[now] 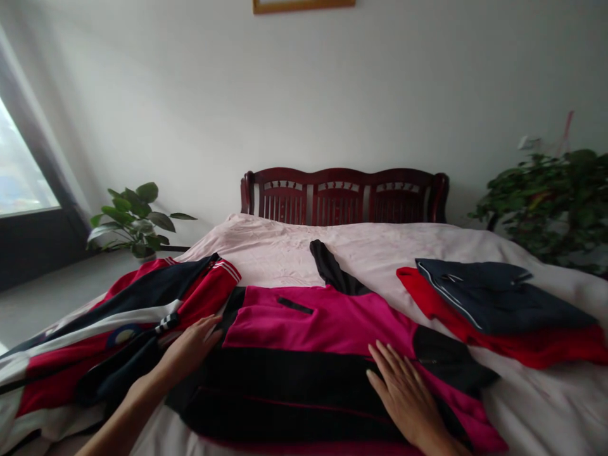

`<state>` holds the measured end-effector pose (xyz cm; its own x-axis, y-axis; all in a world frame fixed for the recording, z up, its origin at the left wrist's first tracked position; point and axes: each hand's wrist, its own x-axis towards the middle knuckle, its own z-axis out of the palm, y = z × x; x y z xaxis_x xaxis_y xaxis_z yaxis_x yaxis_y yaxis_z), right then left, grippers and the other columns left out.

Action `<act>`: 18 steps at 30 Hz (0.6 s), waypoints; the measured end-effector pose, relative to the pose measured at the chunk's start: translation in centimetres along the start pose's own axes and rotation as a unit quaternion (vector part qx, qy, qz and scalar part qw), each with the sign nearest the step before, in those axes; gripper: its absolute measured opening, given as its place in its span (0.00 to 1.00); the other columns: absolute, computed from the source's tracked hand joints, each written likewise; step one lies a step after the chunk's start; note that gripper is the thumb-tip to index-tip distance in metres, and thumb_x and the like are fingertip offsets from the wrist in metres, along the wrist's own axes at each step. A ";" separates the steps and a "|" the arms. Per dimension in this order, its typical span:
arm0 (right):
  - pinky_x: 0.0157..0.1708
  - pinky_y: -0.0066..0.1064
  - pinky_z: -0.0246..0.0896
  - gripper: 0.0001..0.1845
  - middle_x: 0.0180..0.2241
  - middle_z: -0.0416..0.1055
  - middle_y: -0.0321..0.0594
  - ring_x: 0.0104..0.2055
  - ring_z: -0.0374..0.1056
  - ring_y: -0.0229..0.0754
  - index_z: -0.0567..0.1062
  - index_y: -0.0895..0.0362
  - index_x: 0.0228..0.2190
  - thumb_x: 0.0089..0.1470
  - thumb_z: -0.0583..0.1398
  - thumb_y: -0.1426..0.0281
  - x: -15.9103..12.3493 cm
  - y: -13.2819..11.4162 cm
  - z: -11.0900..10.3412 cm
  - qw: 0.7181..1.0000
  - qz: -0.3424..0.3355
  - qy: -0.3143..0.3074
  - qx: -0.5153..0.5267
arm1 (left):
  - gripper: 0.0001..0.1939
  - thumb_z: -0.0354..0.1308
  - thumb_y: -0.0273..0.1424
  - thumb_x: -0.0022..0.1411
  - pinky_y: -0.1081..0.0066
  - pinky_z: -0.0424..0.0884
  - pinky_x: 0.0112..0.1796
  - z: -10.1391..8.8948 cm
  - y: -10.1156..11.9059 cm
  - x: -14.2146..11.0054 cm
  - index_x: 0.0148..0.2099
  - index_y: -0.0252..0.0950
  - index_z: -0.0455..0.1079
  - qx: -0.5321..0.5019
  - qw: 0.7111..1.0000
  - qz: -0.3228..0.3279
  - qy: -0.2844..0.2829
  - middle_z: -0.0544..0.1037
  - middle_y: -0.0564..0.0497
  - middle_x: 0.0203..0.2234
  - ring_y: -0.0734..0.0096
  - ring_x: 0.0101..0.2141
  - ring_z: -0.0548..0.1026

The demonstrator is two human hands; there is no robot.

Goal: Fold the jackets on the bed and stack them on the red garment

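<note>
A magenta and black jacket (304,329) lies spread sideways across the bed, with one black sleeve (332,269) pointing away from me. My right hand (403,392) rests palm down on it, fingers stretched out over the black and magenta panels. At the jacket's left end, my left hand (192,345) touches the black edge with its fingers extended; the fingertips are partly blurred. Just left of that hand is a red, navy and white jacket (156,304), loosely laid, one dark striped cuff near my wrist.
To the right, a folded navy garment (503,297) sits on a folded red one (536,351). The bed has a pale pink sheet (285,253) and a dark wooden headboard (339,193). Potted plants stand at left (137,215) and right (555,202).
</note>
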<state>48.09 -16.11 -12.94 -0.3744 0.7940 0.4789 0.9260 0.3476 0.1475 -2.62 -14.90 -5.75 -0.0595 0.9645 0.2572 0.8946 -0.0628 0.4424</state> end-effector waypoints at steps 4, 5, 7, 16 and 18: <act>0.57 0.53 0.64 0.24 0.62 0.66 0.43 0.63 0.63 0.54 0.75 0.47 0.54 0.65 0.49 0.57 -0.1 0.5 0.2 0.999 0.006 -0.018 0.026 | 0.27 0.47 0.40 0.67 0.60 0.62 0.61 2.1 6.0 3.3 0.62 0.34 0.69 0.060 0.991 0.084 -0.087 0.73 0.41 0.59 0.55 0.61 0.68; 0.56 0.52 0.65 0.25 0.62 0.67 0.44 0.62 0.64 0.54 0.74 0.48 0.55 0.64 0.49 0.55 0.3 0.7 0.1 0.999 0.016 -0.033 0.035 | 0.27 0.47 0.39 0.67 0.60 0.61 0.61 2.8 7.4 4.2 0.62 0.33 0.69 0.070 0.989 0.091 -0.094 0.73 0.40 0.59 0.55 0.61 0.68; 0.54 0.50 0.66 0.26 0.58 0.71 0.45 0.60 0.67 0.54 0.74 0.48 0.55 0.63 0.49 0.53 1.7 1.0 -0.3 0.995 0.037 -0.080 0.054 | 0.26 0.47 0.39 0.68 0.60 0.61 0.61 4.3 9.8 6.0 0.62 0.33 0.69 0.078 0.988 0.096 -0.095 0.73 0.41 0.59 0.55 0.61 0.68; 0.64 0.51 0.48 0.31 0.65 0.61 0.50 0.68 0.54 0.54 0.64 0.57 0.63 0.65 0.47 0.57 14.9 0.9 -0.3 0.979 0.065 -0.171 0.096 | 0.25 0.50 0.41 0.68 0.44 0.50 0.64 9.2 11.5 9.2 0.64 0.41 0.67 0.115 0.984 0.096 -0.095 0.63 0.41 0.66 0.47 0.67 0.55; 0.65 0.51 0.45 0.32 0.66 0.58 0.48 0.69 0.52 0.54 0.62 0.55 0.65 0.65 0.46 0.56 15.8 2.0 1.9 0.974 0.067 -0.196 0.090 | 0.26 0.49 0.42 0.68 0.45 0.48 0.64 9.4 10.3 8.7 0.65 0.43 0.65 0.125 0.985 0.083 -0.090 0.61 0.42 0.67 0.49 0.68 0.54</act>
<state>43.93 -1.87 -6.71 -0.2733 0.9556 0.1105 0.9574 0.2813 -0.0648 10.26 -4.71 -7.00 0.1551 0.9777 0.1419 0.9681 -0.1790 0.1754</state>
